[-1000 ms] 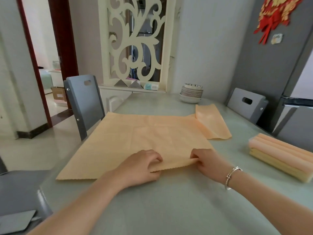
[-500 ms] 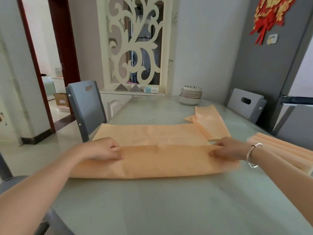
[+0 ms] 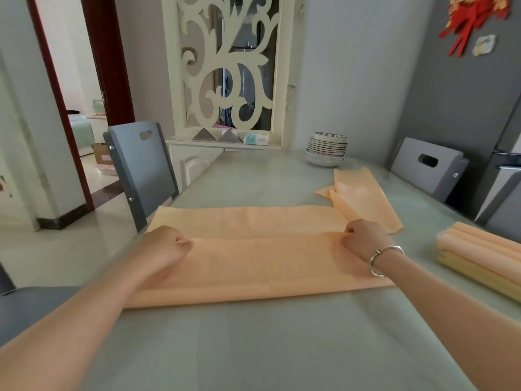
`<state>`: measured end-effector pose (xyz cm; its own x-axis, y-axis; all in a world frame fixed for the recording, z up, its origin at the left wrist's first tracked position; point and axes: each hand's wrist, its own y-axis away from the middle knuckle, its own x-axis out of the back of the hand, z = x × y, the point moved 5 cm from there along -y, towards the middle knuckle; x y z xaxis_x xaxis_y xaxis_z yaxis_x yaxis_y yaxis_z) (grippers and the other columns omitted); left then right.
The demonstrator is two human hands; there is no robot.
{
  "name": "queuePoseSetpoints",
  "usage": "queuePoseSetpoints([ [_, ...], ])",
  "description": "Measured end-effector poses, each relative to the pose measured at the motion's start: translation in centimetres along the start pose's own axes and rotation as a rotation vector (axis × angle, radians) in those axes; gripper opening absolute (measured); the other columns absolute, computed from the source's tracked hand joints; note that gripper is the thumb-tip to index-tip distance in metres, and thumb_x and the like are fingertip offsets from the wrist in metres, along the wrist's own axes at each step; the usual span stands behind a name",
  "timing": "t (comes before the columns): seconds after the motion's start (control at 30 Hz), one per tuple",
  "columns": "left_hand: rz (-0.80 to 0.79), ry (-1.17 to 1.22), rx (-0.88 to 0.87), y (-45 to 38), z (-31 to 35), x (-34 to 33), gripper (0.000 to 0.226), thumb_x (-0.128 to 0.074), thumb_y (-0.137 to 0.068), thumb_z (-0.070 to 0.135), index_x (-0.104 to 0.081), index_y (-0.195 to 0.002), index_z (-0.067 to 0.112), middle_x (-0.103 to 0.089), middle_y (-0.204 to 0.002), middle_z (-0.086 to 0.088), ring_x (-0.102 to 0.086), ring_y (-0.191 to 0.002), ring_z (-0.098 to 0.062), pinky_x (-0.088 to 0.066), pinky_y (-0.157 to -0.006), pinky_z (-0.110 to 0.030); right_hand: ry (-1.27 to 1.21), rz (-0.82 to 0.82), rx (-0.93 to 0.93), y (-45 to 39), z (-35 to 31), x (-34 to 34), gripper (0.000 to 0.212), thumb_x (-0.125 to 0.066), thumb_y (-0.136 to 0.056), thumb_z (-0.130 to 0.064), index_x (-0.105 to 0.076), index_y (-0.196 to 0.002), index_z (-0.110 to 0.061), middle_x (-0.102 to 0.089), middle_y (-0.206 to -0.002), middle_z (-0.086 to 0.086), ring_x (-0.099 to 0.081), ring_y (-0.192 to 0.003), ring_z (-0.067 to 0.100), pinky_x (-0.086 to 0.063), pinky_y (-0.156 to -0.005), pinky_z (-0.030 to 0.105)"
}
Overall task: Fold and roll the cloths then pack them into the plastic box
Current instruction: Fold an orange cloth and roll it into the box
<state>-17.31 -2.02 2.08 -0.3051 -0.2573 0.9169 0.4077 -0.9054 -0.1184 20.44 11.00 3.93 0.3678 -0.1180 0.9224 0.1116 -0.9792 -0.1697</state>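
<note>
Item: peach cloth (image 3: 253,266), laid across the near half of a pale green table (image 3: 253,348), its near portion folded over itself so that a folded edge runs from side to side and a single-layer strip is left exposed on the far side. Left hand (image 3: 165,246): placed on the left end of the folded edge, fingers curled and pinching the upper layer. Right hand (image 3: 363,238): placed on the right end of the same edge, fingers likewise curled onto the fabric; a silver bracelet (image 3: 384,259) is worn on this wrist. Second peach cloth (image 3: 363,201): loosely folded, lying flat on the table beyond the right hand, its near corner just beside the far right corner of the first cloth. Plastic box (image 3: 479,261): seen at the right edge of the table, partly cut off by the frame, with rolled peach cloths (image 3: 485,244) stacked in it over a yellowish layer; its walls are hard to make out. Stack of bowls (image 3: 327,149): stood at the far end of the table, near the wall. Grey chair (image 3: 141,167): set against the left side of the table. Second grey chair (image 3: 428,167): set at the far right side.
</note>
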Motion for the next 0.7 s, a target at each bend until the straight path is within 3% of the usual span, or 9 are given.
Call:
queuePoseSetpoints([
  [0.13, 0.104, -0.033, 0.017, -0.4, -1.0, -0.4, 0.046, -0.055, -0.085, 0.032, -0.032, -0.049, 0.015, -0.039, -0.062, 0.0, -0.042, -0.06, -0.023, -0.026, -0.054, -0.029, -0.027, 0.04, 0.025, -1.6, -0.7, -1.5, 0.015, -0.049, -0.082, -0.013, -0.064, -0.081, -0.011, -0.059, -0.089, 0.005, -0.052, -0.084, 0.025, -0.037, -0.065, 0.029],
  [0.27, 0.109, -0.068, 0.059, 0.2, -0.4, -0.1, 0.035, -0.055, -0.085, 0.035, -0.04, -0.056, 0.02, -0.048, -0.084, -0.001, -0.049, -0.078, -0.025, -0.033, -0.062, -0.03, -0.075, 0.071, -0.003, -2.6, -0.3, -2.5, 0.009, -0.053, -0.082, -0.017, -0.06, -0.077, -0.018, -0.06, -0.093, 0.004, -0.051, -0.086, 0.024, -0.037, -0.068, 0.029],
  [0.37, 0.196, -0.324, 0.023, 1.1, 0.7, 0.5, 0.019, -0.052, -0.086, 0.043, -0.049, -0.087, 0.025, -0.05, -0.106, 0.001, -0.049, -0.099, -0.026, -0.039, -0.083, -0.037, -0.097, 0.061, -0.022, -2.9, 0.1, -2.9, 0.008, -0.055, -0.082, -0.021, -0.058, -0.074, -0.021, -0.061, -0.094, 0.003, -0.053, -0.092, 0.027, -0.043, -0.074, 0.033],
  [0.43, 0.289, -0.43, -0.076, 1.8, 2.1, 0.3, 0.031, -0.052, -0.087, 0.041, -0.047, -0.113, 0.024, -0.047, -0.119, 0.002, -0.044, -0.11, -0.027, -0.033, -0.097, -0.039, -0.072, 0.065, -0.016, -3.0, 0.1, -2.8, 0.009, -0.056, -0.081, -0.021, -0.056, -0.073, -0.022, -0.061, -0.096, 0.005, -0.054, -0.096, 0.03, -0.045, -0.079, 0.035],
  [0.5, 0.327, -0.362, -0.2, 2.3, 4.0, 0.0, 0.038, -0.05, -0.089, 0.037, -0.045, -0.126, 0.027, -0.045, -0.129, 0.006, -0.04, -0.119, -0.024, -0.026, -0.106, -0.038, -0.055, 0.06, -0.016, -3.0, 0.2, -2.8, 0.01, -0.055, -0.082, -0.021, -0.053, -0.073, -0.025, -0.061, -0.097, 0.006, -0.053, -0.099, 0.031, -0.046, -0.082, 0.035],
  [0.6, 0.157, -0.188, -0.284, 2.7, 6.4, -1.9, 0.041, -0.043, -0.093, 0.042, -0.045, -0.133, 0.033, -0.039, -0.143, 0.012, -0.033, -0.132, -0.016, -0.02, -0.113, -0.04, -0.028, 0.043, -0.024, -3.0, 0.5, -2.5, 0.014, -0.051, -0.083, -0.02, -0.051, -0.07, -0.025, -0.059, -0.093, 0.005, -0.053, -0.096, 0.031, -0.047, -0.082, 0.036],
  [0.7, -0.082, -0.079, -0.21, 3.2, 7.5, -4.0, 0.052, -0.032, -0.094, 0.056, -0.037, -0.141, 0.034, -0.025, -0.154, 0.013, -0.019, -0.143, -0.015, -0.011, -0.117, -0.044, -0.019, 0.015, -0.041, -2.9, 0.6, -2.1, 0.013, -0.049, -0.082, -0.018, -0.053, -0.07, -0.023, -0.061, -0.089, 0.006, -0.053, -0.088, 0.03, -0.048, -0.077, 0.034],
])
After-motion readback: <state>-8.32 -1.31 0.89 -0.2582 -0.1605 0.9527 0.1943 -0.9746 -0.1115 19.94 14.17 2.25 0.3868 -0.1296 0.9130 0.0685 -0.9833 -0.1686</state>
